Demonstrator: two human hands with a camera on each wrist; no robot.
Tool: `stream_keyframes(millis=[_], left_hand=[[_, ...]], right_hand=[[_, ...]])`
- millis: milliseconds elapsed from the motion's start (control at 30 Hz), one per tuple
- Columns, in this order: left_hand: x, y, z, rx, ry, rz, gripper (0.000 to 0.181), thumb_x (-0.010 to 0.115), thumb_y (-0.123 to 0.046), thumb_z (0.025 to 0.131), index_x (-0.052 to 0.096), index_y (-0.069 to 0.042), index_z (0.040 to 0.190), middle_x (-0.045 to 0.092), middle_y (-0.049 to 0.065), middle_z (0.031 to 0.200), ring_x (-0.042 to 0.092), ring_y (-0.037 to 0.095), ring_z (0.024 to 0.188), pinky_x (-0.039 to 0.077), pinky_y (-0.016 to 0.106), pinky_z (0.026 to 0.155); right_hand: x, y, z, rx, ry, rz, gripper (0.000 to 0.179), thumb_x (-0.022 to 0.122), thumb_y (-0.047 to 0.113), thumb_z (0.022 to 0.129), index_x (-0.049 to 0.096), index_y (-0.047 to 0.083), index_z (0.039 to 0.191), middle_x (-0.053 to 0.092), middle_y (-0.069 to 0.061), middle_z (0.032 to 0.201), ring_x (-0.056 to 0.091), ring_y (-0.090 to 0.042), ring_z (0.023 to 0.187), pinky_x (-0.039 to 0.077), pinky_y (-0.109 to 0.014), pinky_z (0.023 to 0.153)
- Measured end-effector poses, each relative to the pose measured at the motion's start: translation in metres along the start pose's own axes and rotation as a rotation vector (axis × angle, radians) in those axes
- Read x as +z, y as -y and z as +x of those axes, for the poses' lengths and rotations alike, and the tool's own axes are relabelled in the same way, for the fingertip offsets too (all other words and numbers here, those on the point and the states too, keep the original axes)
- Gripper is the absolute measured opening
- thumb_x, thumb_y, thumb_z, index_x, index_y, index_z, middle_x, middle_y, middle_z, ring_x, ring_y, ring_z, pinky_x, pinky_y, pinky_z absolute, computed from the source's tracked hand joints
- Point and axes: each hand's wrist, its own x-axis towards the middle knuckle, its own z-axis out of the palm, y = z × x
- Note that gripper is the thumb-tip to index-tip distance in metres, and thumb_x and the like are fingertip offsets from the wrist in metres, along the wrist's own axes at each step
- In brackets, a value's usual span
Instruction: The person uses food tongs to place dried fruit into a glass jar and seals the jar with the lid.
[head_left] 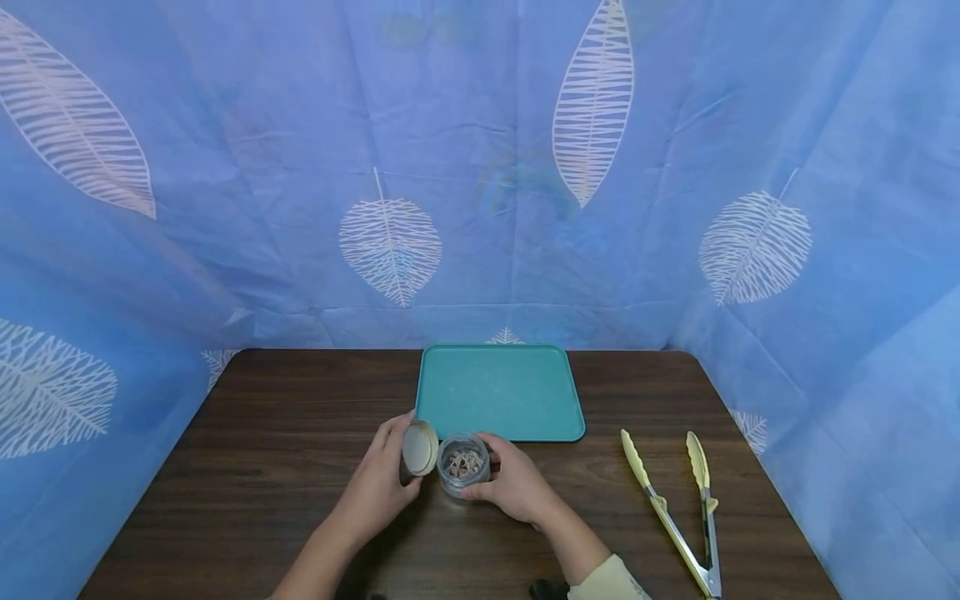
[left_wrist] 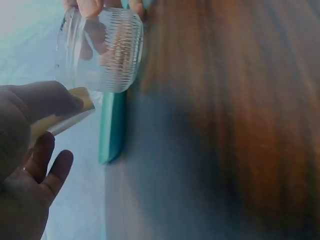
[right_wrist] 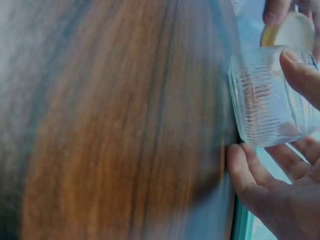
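Note:
A clear ribbed glass jar (head_left: 459, 483) with small brownish pieces (head_left: 463, 462) at its bottom stands on the table, its mouth uncovered. Around its right side curl the fingers and thumb of my right hand (head_left: 517, 483). Just left of the jar, my left hand (head_left: 381, 483) pinches a round lid (head_left: 419, 447) by its rim, tilted with its pale inner face toward the jar. The lid (left_wrist: 62, 117) is apart from the jar (left_wrist: 107, 50) in the left wrist view. Thumb and fingers of the right hand (right_wrist: 265, 185) lie about the glass jar (right_wrist: 265, 97) in the right wrist view.
A teal tray (head_left: 498, 392) lies behind the jar, near the table's back edge. Tongs (head_left: 678, 525) with pale yellow tips lie spread on the right of the dark wooden table (head_left: 247, 467). Blue leaf-patterned cloth (head_left: 480, 167) hangs around the table. A dark object (head_left: 549, 590) shows at the front edge.

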Motion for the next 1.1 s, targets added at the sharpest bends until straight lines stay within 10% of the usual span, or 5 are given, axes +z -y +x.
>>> stream_keyframes(millis=[533,767,1100], left_hand=[[-0.002,-0.015,0.019,0.030,0.138,-0.351,0.083,0.091,-0.031,0.091,0.050,-0.019,0.162,0.058,0.006,0.157,0.061,0.031,0.135,0.058,0.056,0.104],[0.001,-0.034,0.026,0.040,0.149,-0.338,0.081,0.090,-0.048,0.090,0.056,-0.019,0.158,0.057,0.007,0.160,0.062,0.031,0.135,0.059,0.043,0.093],[0.004,-0.052,0.027,-0.023,0.087,-0.279,0.086,0.092,-0.053,0.085,0.060,-0.013,0.155,0.059,0.016,0.157,0.059,0.041,0.138,0.060,0.057,0.096]], right_hand=[[0.002,0.003,-0.003,-0.033,-0.108,-0.001,0.092,0.096,0.022,0.085,0.048,0.012,0.163,0.054,-0.015,0.152,0.063,-0.039,0.135,0.058,-0.057,0.107],[0.003,0.005,-0.008,-0.101,-0.174,0.006,0.093,0.097,0.030,0.083,0.050,0.011,0.161,0.053,-0.014,0.152,0.054,-0.039,0.143,0.051,-0.063,0.115],[0.004,0.008,-0.012,-0.083,-0.273,0.021,0.090,0.100,0.028,0.079,0.057,0.014,0.157,0.056,-0.009,0.149,0.056,-0.036,0.142,0.048,-0.064,0.118]])
